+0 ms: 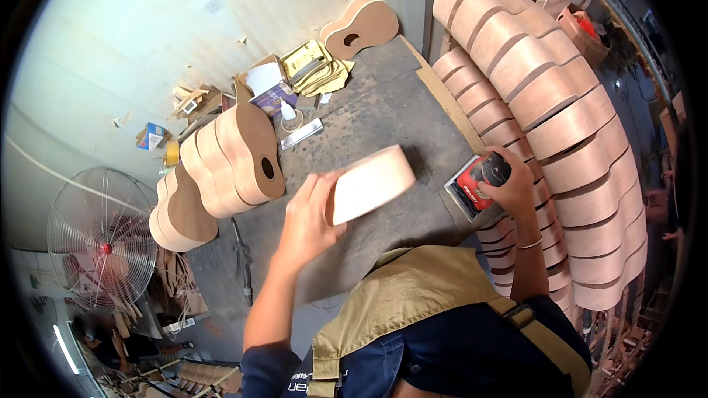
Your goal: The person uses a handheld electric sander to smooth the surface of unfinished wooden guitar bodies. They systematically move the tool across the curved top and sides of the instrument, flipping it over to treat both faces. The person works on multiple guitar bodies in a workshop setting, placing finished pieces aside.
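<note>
Glare whitens the slightly blurred wooden body; fisheye edges fade black.

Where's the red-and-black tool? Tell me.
In the head view, the tool is right of centre, in the right hand, by the edge of the table and the stacked guitar bodies.

Beyond the left hand rises a pale wall, scuffed and stained, with 1 sheet of paper high on it. A dark grey workbench, dusty and smudged, spreads below both hands; a light wooden strip edges it, beyond the right hand and to its left. Well left of the left hand stands 1 round, red-centred wire-cage fan. Nearer the wearer, on that hand's far left, 1 white light tube glows.
</note>
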The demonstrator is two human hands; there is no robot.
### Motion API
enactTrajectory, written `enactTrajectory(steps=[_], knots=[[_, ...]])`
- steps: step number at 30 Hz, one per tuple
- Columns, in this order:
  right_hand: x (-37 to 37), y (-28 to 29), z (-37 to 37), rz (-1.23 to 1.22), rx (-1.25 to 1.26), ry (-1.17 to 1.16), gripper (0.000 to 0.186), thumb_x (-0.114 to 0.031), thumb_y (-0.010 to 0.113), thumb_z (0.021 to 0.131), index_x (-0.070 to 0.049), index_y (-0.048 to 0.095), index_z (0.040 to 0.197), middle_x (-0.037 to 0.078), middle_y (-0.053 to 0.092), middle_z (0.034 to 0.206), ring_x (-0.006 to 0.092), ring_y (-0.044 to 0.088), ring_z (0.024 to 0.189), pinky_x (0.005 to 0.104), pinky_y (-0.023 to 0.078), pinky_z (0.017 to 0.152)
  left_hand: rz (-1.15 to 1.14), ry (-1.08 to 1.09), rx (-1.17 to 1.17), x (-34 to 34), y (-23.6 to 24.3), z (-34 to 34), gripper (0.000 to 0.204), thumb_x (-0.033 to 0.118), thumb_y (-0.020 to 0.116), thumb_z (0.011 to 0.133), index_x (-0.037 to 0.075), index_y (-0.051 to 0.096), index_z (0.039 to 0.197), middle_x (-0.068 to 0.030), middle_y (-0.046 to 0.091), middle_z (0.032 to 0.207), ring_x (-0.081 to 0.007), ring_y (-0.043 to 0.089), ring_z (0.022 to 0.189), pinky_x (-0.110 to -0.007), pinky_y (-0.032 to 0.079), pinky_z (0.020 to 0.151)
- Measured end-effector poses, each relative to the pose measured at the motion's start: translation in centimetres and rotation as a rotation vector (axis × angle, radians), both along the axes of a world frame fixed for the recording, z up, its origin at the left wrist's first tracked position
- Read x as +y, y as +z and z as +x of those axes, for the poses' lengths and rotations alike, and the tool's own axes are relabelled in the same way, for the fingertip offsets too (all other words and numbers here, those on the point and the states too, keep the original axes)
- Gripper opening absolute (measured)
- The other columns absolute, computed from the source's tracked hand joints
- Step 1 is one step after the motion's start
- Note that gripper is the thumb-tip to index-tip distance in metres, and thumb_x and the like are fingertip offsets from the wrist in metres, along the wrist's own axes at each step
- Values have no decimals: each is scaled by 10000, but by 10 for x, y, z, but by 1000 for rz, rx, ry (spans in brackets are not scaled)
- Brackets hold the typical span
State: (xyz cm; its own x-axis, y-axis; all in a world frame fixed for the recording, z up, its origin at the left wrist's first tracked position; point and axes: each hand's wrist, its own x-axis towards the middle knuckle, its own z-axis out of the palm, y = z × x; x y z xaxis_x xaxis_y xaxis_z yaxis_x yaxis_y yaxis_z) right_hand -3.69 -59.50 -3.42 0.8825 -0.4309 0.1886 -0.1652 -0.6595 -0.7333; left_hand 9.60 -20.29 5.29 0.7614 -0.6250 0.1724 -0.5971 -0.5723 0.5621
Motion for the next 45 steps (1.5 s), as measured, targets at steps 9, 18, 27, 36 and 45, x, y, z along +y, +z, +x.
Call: enactTrajectory(steps=[9, 18, 27, 36, 45], knots=[[35, 2, -1, -76, 17, 57, 696, -141, 933, 683, -101, 733, 1349, 125, 768, 1176, 305, 746, 1083, 412, 597, 990, -370, 601, 229, 75, -176, -101, 854, -196, 631, 867, 36, 426, 1664, -219, 647, 1465, -375, 654, 1380, -495, 556, 1145], [108, -2, 46, -33, 1, 198, 705, -149, 938, 707, -136, 713, 1375, 140, 735, 1192, 341, 735, 1101, 448, 594, 987, -1317, 767, 1429, 109, -243, -111, 433, 77, 802, 986, 10, 604, 1366, -111, 753, 1230, -212, 778, 1043, -331, 673, 855], [237, -40, 121, -378, -19, 596, 595, -345, 879, 841, -138, 678, 1361, 162, 676, 1200, 400, 690, 1106, 525, 591, 921, -1023, 741, 1433, 125, -328, -104, 332, 254, 935, 941, 95, 796, 1196, 33, 810, 1034, -42, 721, 809, -226, 616, 760], [328, -44, 215, -474, 292, 470, 684, -353, 914, 828, -161, 603, 1406, 190, 622, 1292, 445, 696, 1155, 551, 610, 974, -779, 799, 1404, 118, -327, -98, 319, 300, 973, 907, 111, 779, 1076, 100, 601, 797, -27, 558, 668, -225, 567, 714], [308, -51, 234, -454, 146, 418, 501, -252, 887, 833, -185, 687, 1288, 163, 667, 1227, 436, 705, 1068, 552, 588, 924, -862, 691, 1388, 120, -342, -96, 280, 302, 957, 929, 133, 739, 978, 103, 537, 744, -37, 513, 626, -244, 564, 709]])
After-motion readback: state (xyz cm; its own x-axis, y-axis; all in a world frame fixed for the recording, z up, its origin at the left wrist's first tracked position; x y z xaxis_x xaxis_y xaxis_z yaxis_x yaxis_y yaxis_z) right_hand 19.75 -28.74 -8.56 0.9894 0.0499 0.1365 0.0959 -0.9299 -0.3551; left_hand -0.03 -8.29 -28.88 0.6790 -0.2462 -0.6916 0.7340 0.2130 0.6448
